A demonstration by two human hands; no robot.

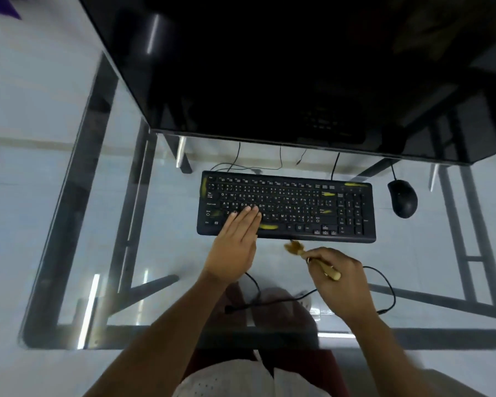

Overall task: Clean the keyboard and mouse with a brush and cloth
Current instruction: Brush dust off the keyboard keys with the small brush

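The keyboard (286,208) carries white key legends; Q, W, E, R on one row and A, S, D, F, G on the next can be read, while the smaller marks are too blurred. No brand name is legible. About 7 yellowish smears show on its black top.

There is 1 keyboard, 1 mouse (402,198) and 1 brush (312,259). No cloth can be made out.

The left hand (235,245) lies flat, grip spread, fingertips (248,213) on the lower-left keys. The right hand (341,277) has its grip clamped on the brush handle, bristles just beside the keyboard's near edge.

The glass desk (69,239) has bare room left of the keyboard and along its near edge. The mouse sits near the keyboard's right end, apart from it.
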